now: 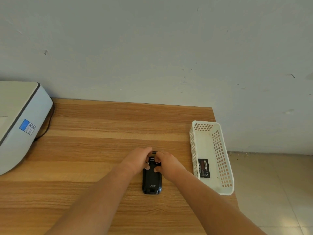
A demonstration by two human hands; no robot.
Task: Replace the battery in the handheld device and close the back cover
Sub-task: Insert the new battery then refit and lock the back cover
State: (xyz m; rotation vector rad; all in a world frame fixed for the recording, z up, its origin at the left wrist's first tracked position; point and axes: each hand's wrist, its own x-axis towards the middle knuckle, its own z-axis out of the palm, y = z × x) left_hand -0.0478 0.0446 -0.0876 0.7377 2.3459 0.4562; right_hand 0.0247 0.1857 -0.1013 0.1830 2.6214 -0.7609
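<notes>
Low in the frame, our two forearms reach in from the bottom edge across the wooden desk (84, 167) toward its centre. There the black handheld device (152, 181) lies face down, its back cover uppermost and a small logo legible near its closer end. Both hands meet over the device's far end: our left hand (138, 160) curls its fingers around the top left corner with the thumb pressed on the back, and our right hand (166, 162) mirrors it on the top right, thumb tip flat against the cover. Between the two hands we can make out a small window and two screw heads. Right of centre, a white perforated basket (220, 155) sits along the desk's right edge, and a black battery (204, 168) lies flat inside it. At the left edge of the frame stands a white printer (20, 119) with a blue label. Beyond everything rises a pale, scuffed wall (152, 48).
</notes>
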